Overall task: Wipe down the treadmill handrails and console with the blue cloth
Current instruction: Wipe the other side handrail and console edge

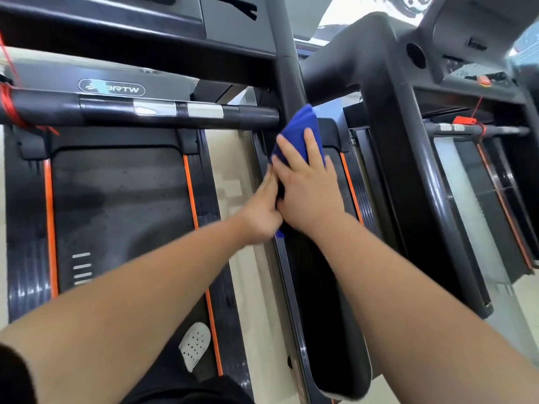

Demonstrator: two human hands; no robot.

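A folded blue cloth [303, 126] lies over the right side handrail [326, 316] of the treadmill, close to where the upright post [287, 71] meets it. My right hand [309, 185] presses flat on top of the cloth, fingers spread. My left hand [262, 211] grips the lower part of the cloth and the rail's left side, thumb against my right hand. The front crossbar [151, 110] with silver sensor pads runs across the left. The console [116, 27] spans the top left.
The treadmill belt [119, 205] with orange trim is below me, my white perforated shoe [194, 344] on it. A second treadmill [423, 170] stands close on the right. Red cords hang from both machines. Pale floor shows between them.
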